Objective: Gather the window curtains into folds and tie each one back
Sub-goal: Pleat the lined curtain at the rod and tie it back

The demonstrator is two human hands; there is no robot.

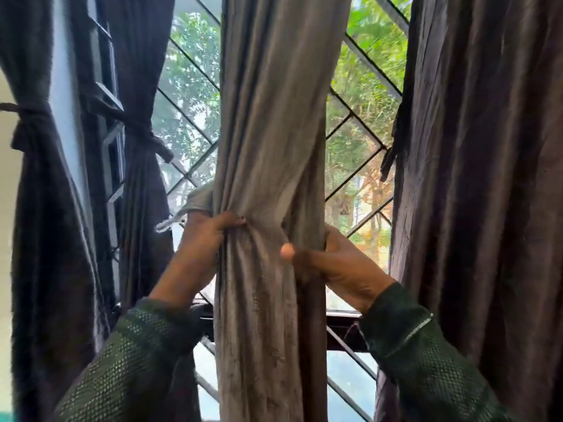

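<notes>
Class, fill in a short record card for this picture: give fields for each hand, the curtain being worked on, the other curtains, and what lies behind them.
left hand: left hand grips the middle curtain from its left side
right hand: right hand clasps the same bundle from the right
middle curtain: middle curtain gathered into folds, no tie round it visible
left curtains: two dark curtains, far-left curtain and second curtain, each cinched by a tie
right curtain: right curtain hangs loose
behind: diamond window grille, green trees outside
</notes>
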